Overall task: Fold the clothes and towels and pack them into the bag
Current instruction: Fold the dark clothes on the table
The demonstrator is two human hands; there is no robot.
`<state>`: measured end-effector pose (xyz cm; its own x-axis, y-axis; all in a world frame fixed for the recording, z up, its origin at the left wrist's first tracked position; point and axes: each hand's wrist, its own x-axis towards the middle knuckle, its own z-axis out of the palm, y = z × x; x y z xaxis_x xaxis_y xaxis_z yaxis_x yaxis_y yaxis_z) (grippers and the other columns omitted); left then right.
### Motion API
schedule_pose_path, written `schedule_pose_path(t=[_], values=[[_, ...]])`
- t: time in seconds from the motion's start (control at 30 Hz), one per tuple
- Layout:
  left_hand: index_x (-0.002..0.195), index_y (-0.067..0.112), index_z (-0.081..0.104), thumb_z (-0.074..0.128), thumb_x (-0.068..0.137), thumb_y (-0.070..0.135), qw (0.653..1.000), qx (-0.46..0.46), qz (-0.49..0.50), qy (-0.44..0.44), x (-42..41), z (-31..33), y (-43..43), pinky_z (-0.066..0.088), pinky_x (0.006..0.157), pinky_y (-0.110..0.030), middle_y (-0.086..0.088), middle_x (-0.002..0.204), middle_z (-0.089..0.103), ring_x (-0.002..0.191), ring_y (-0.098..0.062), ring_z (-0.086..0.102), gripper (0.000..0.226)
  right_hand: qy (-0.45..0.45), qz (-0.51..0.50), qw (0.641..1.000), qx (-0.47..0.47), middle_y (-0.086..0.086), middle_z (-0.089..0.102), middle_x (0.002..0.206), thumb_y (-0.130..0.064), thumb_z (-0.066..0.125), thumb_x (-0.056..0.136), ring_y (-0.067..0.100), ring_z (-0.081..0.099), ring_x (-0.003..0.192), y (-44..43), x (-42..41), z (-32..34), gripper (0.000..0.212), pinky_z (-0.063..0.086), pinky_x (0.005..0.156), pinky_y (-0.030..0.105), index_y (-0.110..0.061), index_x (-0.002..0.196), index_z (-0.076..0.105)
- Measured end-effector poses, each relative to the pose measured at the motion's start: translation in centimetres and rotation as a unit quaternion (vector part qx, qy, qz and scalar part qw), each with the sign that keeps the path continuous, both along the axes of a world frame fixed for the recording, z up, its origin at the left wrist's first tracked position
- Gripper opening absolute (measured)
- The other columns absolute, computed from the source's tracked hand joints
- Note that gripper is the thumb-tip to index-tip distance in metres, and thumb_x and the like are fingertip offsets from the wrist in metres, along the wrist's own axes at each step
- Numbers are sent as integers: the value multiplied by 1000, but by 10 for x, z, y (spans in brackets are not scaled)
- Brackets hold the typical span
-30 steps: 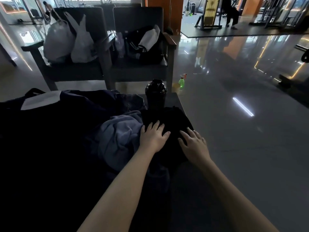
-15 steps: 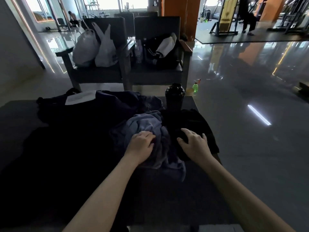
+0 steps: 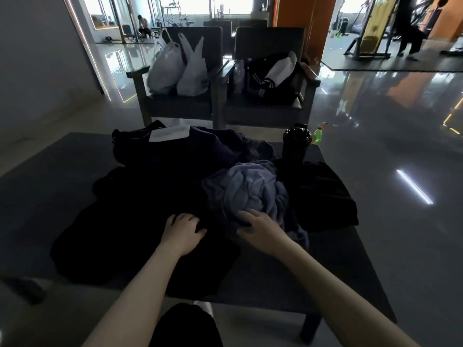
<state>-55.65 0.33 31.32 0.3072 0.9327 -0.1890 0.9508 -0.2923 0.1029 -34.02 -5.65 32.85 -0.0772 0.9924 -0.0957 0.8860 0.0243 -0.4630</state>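
L hand (image 3: 184,231) is shifted onto black garment (image 3: 130,236) (grip unclear), R hand (image 3: 261,229) laid open-fingered on blue towel (image 3: 250,189); nothing folded yet.

Dark desk (image 3: 50,176) bearing black shaker bottle (image 3: 295,144); green bottle (image 3: 318,136) on floor beyond; armchair (image 3: 193,36) holding white plastic bags (image 3: 175,68); second armchair (image 3: 269,38) alongside.

Both bare forearms reach forward from below, drawing closer together toward the wrists. The left grip (image 3: 184,231) lies palm down, fingers bent at the knuckles, thumb stretched toward the right grip (image 3: 263,230). That one sits just beside it, palm down, fingers loosely spread and slightly curved.
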Motion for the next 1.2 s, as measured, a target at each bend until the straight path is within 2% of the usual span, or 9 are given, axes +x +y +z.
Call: schedule_pose_path(t=[0.1,0.23,0.37,0.5,0.63,0.7,0.83,1.03,1.2], values=[[144,20,38,38,97,50,999,44,23,13,-7,0,-2,7,118,-43,-1,153,30,143,-19,19,56,-40,9,999,-1,-4,31,152,-48,48,93,22,22,141,-2,-10,-2,56,22,113,42,-28,144,36],[142,19,38,43,95,49,995,76,70,15,-17,2,0,19,114,-47,-3,151,30,139,-22,24,57,-56,27,998,-4,-6,41,145,-51,46,93,20,29,137,-4,-20,-7,53,24,112,43,-27,140,42],[141,21,43,41,97,38,999,7,25,27,-23,3,3,23,112,-45,-1,150,32,138,-22,24,47,-41,42,997,-44,-2,44,143,-54,49,90,24,37,133,-6,-33,-12,58,29,109,42,-27,140,40],[141,18,44,39,95,19,999,-24,17,-27,-31,5,5,27,111,-39,0,149,35,136,-20,26,46,-69,39,994,-80,5,36,147,-56,50,88,29,31,135,-12,-53,-22,69,27,107,45,-24,145,30],[139,19,46,42,91,7,999,-27,-3,-42,-41,7,4,30,111,-37,1,147,36,135,-20,27,50,-41,11,997,-64,10,40,139,-41,57,86,32,37,129,-14,-68,-25,69,32,102,45,-15,143,28],[138,21,47,46,92,12,999,-16,-14,-33,-44,7,2,32,109,-36,2,145,38,133,-20,29,47,16,-13,996,-82,12,50,130,-32,59,84,33,47,122,-12,-71,-27,62,39,97,42,-11,137,36],[137,22,47,50,94,23,999,6,-13,-44,-46,3,-2,32,109,-39,3,144,39,133,-19,31,43,86,-20,993,-77,14,68,96,-16,61,78,30,64,91,-9,-73,-29,22,42,66,27,-2,95,63],[144,23,39,43,98,32,993,-29,12,-113,-41,0,-10,20,117,-42,4,154,29,142,-17,22,46,126,-15,992,-17,9,62,79,-8,58,81,25,60,77,-10,-66,-24,11,47,67,36,2,84,61],[147,25,31,42,100,28,991,-17,21,-132,-42,4,-17,17,118,-39,4,157,22,143,-16,19,49,125,-65,990,10,7,59,75,-8,58,82,23,57,74,-14,-45,-6,7,39,60,30,-3,78,56]])
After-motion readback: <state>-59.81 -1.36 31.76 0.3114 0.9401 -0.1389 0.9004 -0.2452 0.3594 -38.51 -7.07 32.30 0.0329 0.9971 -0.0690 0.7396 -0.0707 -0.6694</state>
